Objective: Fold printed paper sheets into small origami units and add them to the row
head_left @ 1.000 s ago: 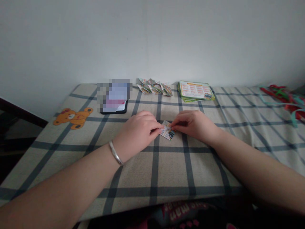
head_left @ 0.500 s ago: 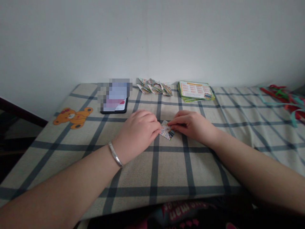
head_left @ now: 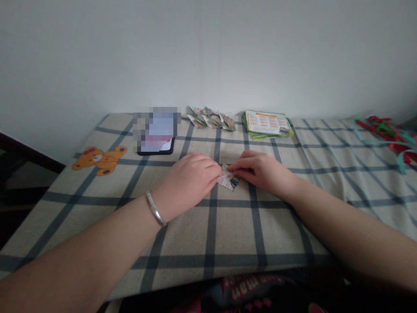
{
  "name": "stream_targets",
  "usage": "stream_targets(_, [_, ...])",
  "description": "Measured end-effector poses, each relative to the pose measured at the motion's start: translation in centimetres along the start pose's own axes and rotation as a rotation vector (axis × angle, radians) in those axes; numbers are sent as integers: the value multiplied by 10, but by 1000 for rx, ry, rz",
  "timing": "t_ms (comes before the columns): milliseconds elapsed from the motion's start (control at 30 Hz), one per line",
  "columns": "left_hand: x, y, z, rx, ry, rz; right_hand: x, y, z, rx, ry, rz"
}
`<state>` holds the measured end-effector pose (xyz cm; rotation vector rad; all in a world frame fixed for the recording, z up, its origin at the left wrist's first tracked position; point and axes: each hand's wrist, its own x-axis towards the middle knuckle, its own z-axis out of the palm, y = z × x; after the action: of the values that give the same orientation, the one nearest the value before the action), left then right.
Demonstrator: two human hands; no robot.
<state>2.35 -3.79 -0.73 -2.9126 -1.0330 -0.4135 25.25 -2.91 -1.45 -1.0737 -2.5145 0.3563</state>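
Note:
A small folded piece of printed paper [head_left: 229, 181] lies on the checked tablecloth between my hands. My left hand [head_left: 193, 178], with a silver bangle at the wrist, pinches the paper's left edge. From the other side, my right hand [head_left: 260, 171] has thumb and forefinger closed on its upper right part. The fingers cover some of the paper's folds. Beyond the hands, several folded paper pieces [head_left: 211, 119] stand in a group by the wall. To their right lies a stack of printed leaflets [head_left: 267, 124] with green edges.
A dark-framed phone [head_left: 156, 150], its screen partly blurred out, lies at the back left. Nearer the left edge is a flat orange bear cutout [head_left: 104, 161]. Red, green and teal ribbons [head_left: 391, 134] are heaped at the far right. A pale wall [head_left: 215, 52] borders the table's back.
My left hand has shifted very slightly down and left at the wrist. My right fingertips have moved a little left across the paper, which stays in place.

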Motion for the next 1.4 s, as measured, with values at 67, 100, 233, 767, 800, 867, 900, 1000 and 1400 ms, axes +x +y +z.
stream_targets(67, [-1,0,-1,-18,-18,9,0,0,-1,-3,-7,10])
stream_targets(100, [-2,0,-2,-28,-29,16,0,-1,-1,-6,-11,16])
stream_targets(233, [-5,3,-3,-17,-41,32,1,0,-3,16,-25,48])
stream_targets(767, [-7,14,-9,145,-73,28,-3,-11,-2,-126,-14,-137])
stream_targets(800, [-7,14,-8,143,-79,30,-3,-12,-2,-136,-23,-134])
stream_targets(867, [-7,13,-8,132,-89,29,-3,-12,-2,-165,-28,-128])
stream_targets(900, [-7,13,-8,125,-93,27,-3,-12,-2,-179,-29,-125])
stream_targets(1000, [-7,12,-9,118,-103,21,-2,-14,-2,-213,-44,-115])
stream_targets(1400, [-11,10,-16,146,-136,32,-4,-22,-10,-419,-85,-93])
